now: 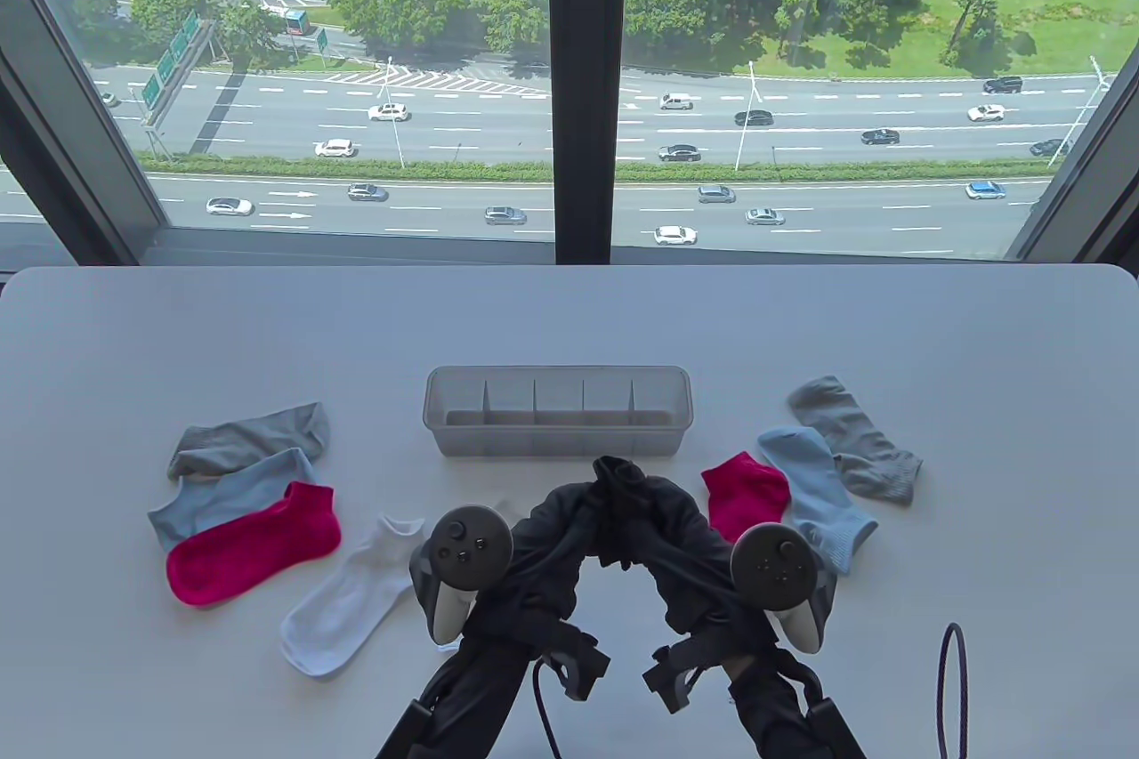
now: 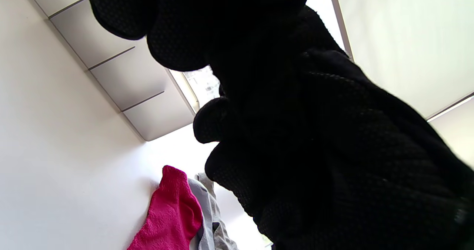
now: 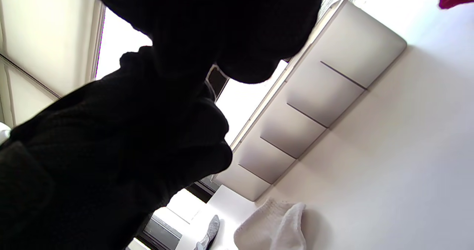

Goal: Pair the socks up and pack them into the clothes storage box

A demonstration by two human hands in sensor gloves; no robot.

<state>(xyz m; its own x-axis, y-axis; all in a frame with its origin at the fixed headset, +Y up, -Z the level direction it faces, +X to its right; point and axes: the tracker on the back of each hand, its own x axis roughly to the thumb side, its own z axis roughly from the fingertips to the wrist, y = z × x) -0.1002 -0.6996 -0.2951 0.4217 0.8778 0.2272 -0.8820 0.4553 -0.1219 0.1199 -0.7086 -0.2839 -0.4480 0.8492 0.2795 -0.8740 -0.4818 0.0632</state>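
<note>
Divided storage box [image 1: 558,421] mid-table, five compartments, all bare. Left of box: four socks, grey [image 1: 254,437], blue [image 1: 227,496], pink [image 1: 254,541], white [image 1: 356,594]. Right of box: three, pink [image 1: 746,492], blue [image 1: 819,492], grey [image 1: 854,437]. Open tabletop [image 1: 222,332] behind box. Left hand [image 1: 556,532] and right hand [image 1: 663,528] meet just before box, fingers curled on black sock [image 1: 623,474].

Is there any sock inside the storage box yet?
No, the storage box shows only bare dividers, and every visible sock lies on the table around it.
</note>
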